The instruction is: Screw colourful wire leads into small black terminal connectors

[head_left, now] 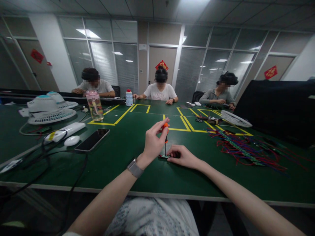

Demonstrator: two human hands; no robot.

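Note:
My left hand (154, 140), with a watch on its wrist, is closed around the orange and black handle of a screwdriver (165, 147). The screwdriver stands upright, its shaft pointing down at a small green circuit board (162, 156) on the table. Whether the tip sits in a screw is too small to tell. My right hand (180, 155) rests low on the table, thumb and fingers pinching the right end of that board. Part of the board is hidden behind those fingers.
Left lie a black phone (93, 140), a white mouse-like object (72, 141), cables and white fans (51, 109); a pink-lidded bottle (94, 106) stands beyond. At right are bundled wired boards (240, 147) and a dark covered bulk (278, 111). Several people sit across the green table (137, 178).

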